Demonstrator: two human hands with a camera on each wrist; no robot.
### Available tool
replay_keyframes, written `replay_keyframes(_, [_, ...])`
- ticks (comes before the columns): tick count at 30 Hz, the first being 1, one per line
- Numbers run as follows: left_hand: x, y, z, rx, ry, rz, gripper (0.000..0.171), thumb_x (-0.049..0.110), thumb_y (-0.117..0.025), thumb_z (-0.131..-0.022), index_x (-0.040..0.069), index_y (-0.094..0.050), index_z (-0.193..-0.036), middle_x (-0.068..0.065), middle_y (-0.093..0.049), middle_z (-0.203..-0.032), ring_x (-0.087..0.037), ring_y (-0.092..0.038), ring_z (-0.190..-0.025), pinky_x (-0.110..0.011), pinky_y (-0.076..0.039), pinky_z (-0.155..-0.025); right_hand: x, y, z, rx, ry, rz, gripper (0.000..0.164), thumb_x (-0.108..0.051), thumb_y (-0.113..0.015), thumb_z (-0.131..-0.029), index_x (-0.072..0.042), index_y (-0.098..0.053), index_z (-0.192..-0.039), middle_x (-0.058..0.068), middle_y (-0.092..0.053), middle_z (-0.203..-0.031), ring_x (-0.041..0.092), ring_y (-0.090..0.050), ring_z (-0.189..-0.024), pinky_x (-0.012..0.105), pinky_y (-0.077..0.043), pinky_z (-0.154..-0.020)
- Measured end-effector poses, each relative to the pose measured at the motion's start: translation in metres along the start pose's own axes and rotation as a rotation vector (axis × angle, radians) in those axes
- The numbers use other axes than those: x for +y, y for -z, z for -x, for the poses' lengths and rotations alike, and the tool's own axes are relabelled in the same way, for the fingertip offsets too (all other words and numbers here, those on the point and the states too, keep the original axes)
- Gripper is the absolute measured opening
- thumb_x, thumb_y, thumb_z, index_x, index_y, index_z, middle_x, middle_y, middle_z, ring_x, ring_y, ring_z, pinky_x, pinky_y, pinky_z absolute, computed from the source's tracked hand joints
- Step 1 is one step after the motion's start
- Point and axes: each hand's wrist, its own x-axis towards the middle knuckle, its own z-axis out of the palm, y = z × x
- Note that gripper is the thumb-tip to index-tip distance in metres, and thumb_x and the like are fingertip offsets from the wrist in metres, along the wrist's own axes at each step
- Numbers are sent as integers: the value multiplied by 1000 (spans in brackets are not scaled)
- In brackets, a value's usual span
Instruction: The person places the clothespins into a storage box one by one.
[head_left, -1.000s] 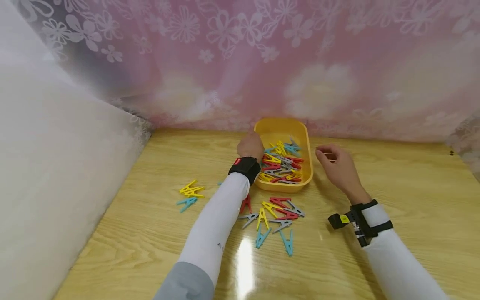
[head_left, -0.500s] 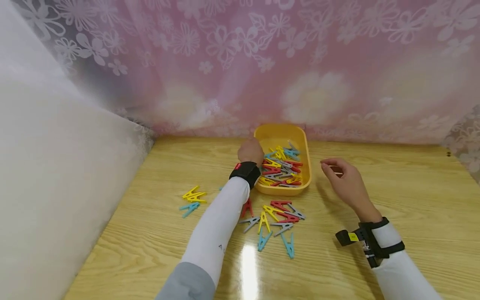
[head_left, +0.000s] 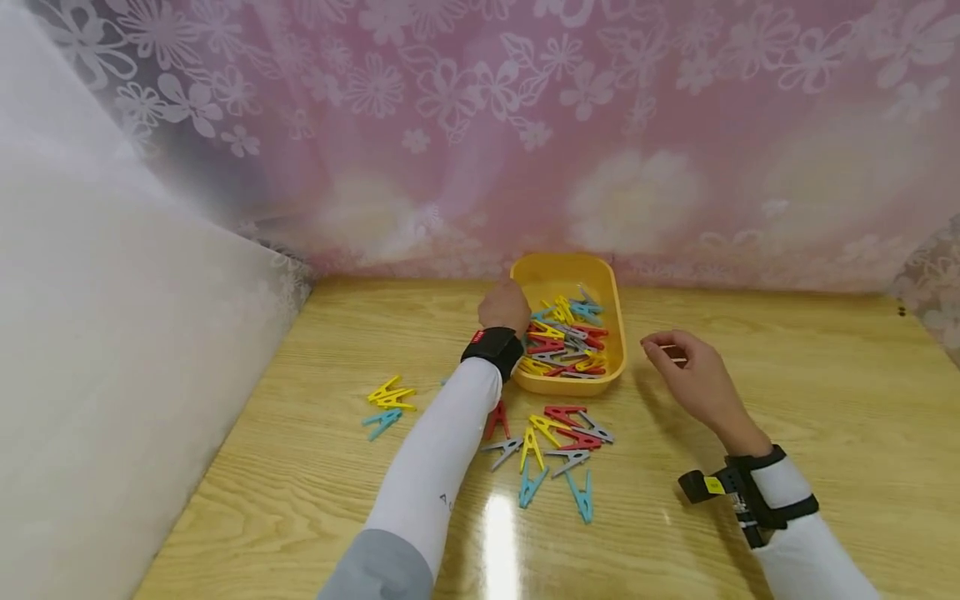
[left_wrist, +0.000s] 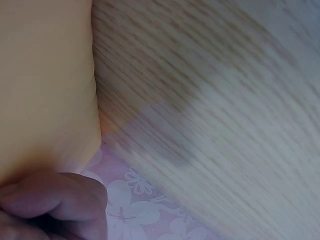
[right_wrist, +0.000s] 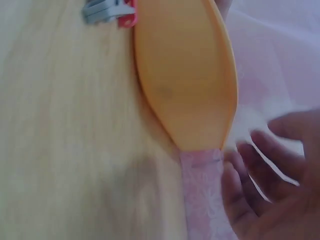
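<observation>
In the head view, your left hand (head_left: 504, 307) is resting at nine o'clock of the yellow bin (head_left: 558, 273), which is holding a mixed heap of clothespins (head_left: 546, 344). Loose clothespins (head_left: 585, 505) are lying on the desk (head_left: 262, 508) toward six o'clock, some overlapping, so lifting one might be dragging its neighbour. Your left forearm (head_left: 431, 467) is partly covering a red one; a careless pull could be sweeping it aside. Your right hand (head_left: 688, 372) is hovering toward four o'clock, fingers slack and empty. In the left wrist view, your fingers are curling at eight o'clock near the bin's outer wall; I cannot tell whether they are grasping the rim. If so, yanking might be tipping the bin and spilling pins. In the right wrist view, a blurred grey-and-red pair (right_wrist: 107, 11) is lying at eleven o'clock, outside the bin, where a brushing hand could be scattering it.
</observation>
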Motion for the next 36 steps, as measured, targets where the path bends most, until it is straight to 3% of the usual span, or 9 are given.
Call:
replay_keyframes(5, [2,1,1,-20,2,-37,47,27,-48,-100,8,-42,-143,-5,-65,-77,-19,-63,-66,-31,-49,-57,8,2,12,-250,41,79,33,-33,-54,-98,-5,-64,-114,6,-65,-99,21,-59,-84,32,-49,-67])
replay_keyframes(8, [2,4,0,-23,15,-38,42,27,-48,-100,8,-48,-138,-5,-66,-81,-19,-64,-70,-32,-52,-61,6,-3,16,-390,102,81,29,-30,-58,-96,-7,-66,-112,0,-63,-96,15,-58,-81,29,-49,-66])
replay_keyframes(11, [2,6,0,-8,19,-18,34,26,-49,-100,8,-58,-127,-5,-67,-86,-19,-65,-74,-33,-53,-64,2,-10,18,-459,143,73,29,-30,-60,-95,-7,-65,-113,-3,-63,-98,11,-58,-81,28,-49,-68])
replay_keyframes(23, [4,4,1,-8,24,3,26,25,-52,-98,9,-65,-114,-6,-68,-87,-19,-65,-74,-34,-54,-63,-4,-19,24,-427,159,103,25,-28,-64,-93,-10,-67,-109,-6,-62,-95,9,-57,-79,28,-49,-68])
replay_keyframes(28, [1,3,-1,-5,9,-5,27,24,-51,-99,8,-65,-115,-6,-67,-83,-19,-65,-70,-33,-53,-60,-16,-33,22,-419,177,222,27,-29,-69,-88,-10,-68,-106,-8,-60,-86,7,-53,-72,28,-46,-62])
replay_keyframes(36, [3,0,0,3,15,4,26,25,-52,-98,9,-65,-114,-6,-67,-87,-20,-65,-74,-34,-54,-64,-28,-49,19,-423,119,378,31,-39,-70,-86,-13,-70,-104,-8,-59,-81,8,-49,-68,28,-42,-56])
